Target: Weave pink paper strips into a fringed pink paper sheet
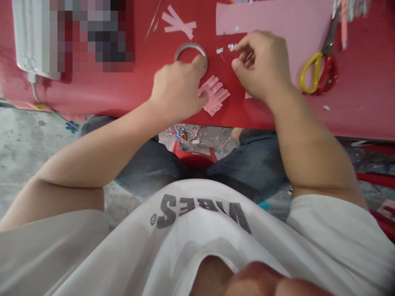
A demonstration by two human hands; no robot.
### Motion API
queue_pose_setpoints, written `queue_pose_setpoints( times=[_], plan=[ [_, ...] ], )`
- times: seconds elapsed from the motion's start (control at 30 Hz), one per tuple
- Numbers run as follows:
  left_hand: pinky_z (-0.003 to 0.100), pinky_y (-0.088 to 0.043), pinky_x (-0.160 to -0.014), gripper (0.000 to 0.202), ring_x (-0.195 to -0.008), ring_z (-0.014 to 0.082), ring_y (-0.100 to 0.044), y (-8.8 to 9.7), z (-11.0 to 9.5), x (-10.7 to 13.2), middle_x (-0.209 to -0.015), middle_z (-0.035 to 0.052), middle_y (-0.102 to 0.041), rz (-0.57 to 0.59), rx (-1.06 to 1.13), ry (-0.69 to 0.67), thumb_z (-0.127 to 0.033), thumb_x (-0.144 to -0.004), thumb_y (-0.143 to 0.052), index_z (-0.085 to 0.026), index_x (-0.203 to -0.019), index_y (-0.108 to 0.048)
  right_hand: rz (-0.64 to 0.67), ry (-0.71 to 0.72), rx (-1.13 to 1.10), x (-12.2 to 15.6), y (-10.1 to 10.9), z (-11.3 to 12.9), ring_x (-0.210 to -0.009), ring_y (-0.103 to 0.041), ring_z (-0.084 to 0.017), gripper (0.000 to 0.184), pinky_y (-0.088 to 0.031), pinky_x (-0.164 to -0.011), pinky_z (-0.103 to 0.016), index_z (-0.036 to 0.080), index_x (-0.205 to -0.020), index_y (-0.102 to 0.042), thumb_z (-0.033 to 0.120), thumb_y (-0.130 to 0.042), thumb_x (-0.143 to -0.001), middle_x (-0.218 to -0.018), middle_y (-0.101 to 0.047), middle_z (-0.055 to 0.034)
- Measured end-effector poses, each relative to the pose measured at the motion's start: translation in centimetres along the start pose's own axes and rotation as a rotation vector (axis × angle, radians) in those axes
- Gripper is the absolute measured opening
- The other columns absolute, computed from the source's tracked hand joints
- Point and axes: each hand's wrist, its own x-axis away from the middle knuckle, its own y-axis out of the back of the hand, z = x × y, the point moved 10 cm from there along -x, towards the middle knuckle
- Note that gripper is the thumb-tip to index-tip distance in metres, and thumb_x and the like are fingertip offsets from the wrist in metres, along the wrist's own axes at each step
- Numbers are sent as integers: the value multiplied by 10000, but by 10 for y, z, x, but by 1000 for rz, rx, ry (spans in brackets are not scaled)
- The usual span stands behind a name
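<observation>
- Left hand [177,88]: knuckles up, fingers curled downward and partly hidden by the back of the hand. Thumb tip contacts the lower right rim of a silver ring [190,46]. Fingertips touch the left edge of a fringed pink paper piece [215,95]. Grip state: no clear pinch; whether the ring or paper is held cannot be determined.
- Right hand [262,65]: thumb and index finger extended forward and slightly spread, with a small gap between their tips. Remaining fingers are curled behind them. Grip state: whether a small item lies between the tips cannot be determined.
- Small silvery scrap [232,47]: just ahead of the right index fingertip, near contact.
- Second pale scrap [219,50]: farther ahead of the right hand, between the silver ring and the silvery scrap.
- Pink paper sheet [271,16]: beyond the right hand, its lower edge partly hidden behind the fingers.
- Crossed pink paper strips [178,22]: beyond the left hand, above the silver ring.
- Scissors with yellow and red handles [319,70]: to the right of the right hand, lying on the pink paper sheet's right edge.
- Red table covering [364,111]: beneath all items, extending on both sides of the hands.
- White corded device [33,37]: well to the left of the left hand, beside a blurred area.
</observation>
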Motion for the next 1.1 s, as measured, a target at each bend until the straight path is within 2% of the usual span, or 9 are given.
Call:
queue_pose_setpoints(
  times=[0.07, 0.23, 0.33, 0.43, 0.5, 0.6, 0.73, 0.97, 1.1],
  plan=[
    [433, -275, -745, 338, -707, 238, -325, 7, 6, -8, -813, 43, -610, -51, -113, -49, -321, -717, -701, -389, -1048, -697, 2, 57, 37, -2, 1, 11, -696, -544, -95, 281, -467, -742, -296, 224, -1060, -728, 66, -690, -830, -910, -693, 7],
    [416, -258, -840, 472, -815, 214, -141, -12, 64, -54, -870, 57, -404, -244, -137, -74, -292, -362, -928, -250, -581, -513, 0, 122, 78, -6, 9, 15, -683, -549, -99, 214, -491, -765, -300, 234, -1038, -731, 142, -716, -845, -953, -693, -7],
    [440, -267, -886, 541, -862, 222, -173, -12, 85, -74, -936, 59, -409, -251, -102, -119, -339, -405, -979, -242, -587, -479, -48, 201, 105, -3, 20, 19, -673, -554, -96, 169, -502, -737, -293, 230, -1036, -732, 191, -713, -873, -1013, -703, -30],
    [449, -322, -876, 382, -883, 207, -312, 12, 63, -68, -994, 39, -529, -174, 46, -287, -366, -650, -942, -281, -855, -631, -130, 296, 63, 6, 38, 38, -760, -609, -122, 164, -512, -732, -295, 196, -1055, -742, 198, -696, -897, -1076, -713, -83],
    [403, -363, -707, 292, -745, 162, -423, 26, 38, -54, -885, 12, -612, -51, 226, -339, -323, -801, -854, -292, -998, -641, -172, 336, -12, 15, 51, 56, -907, -664, -172, 236, -519, -755, -312, 159, -1112, -742, 195, -714, -881, -1129, -711, -126],
    [370, -403, -599, 195, -719, 186, -623, 42, -10, -25, -872, 51, -702, 65, 551, -457, -311, -886, -785, -246, -1012, -651, -125, 417, -134, 30, 59, 90, -1217, -642, -266, 438, -536, -922, -365, 113, -1280, -686, 223, -746, -860, -1256, -689, -157],
    [334, -445, -621, 181, -739, 176, -648, 44, -49, -1, -879, 67, -721, 150, 780, -558, -362, -946, -739, -208, -1022, -682, -81, 488, -144, 49, 60, 121, -1293, -606, -277, 449, -490, -1114, -447, 177, -1356, -647, 347, -689, -943, -1312, -683, -114],
    [313, -461, -683, 201, -765, 131, -624, 45, -63, 12, -889, 35, -703, 221, 847, -563, -356, -959, -716, -169, -1020, -673, -131, 423, -470, 58, 63, 111, -1095, -711, -210, 467, -584, -988, -396, 296, -1391, -609, 386, -722, -947, -1339, -637, -47],
    [329, -457, -695, 211, -769, 135, -626, 43, -63, 13, -878, 39, -706, 256, 910, -522, -354, -937, -739, -161, -993, -675, -170, 389, -423, 61, 66, 108, -1071, -694, -205, 315, -579, -985, -400, 346, -1280, -677, 451, -664, -984, -1185, -713, -5]
  ],
)
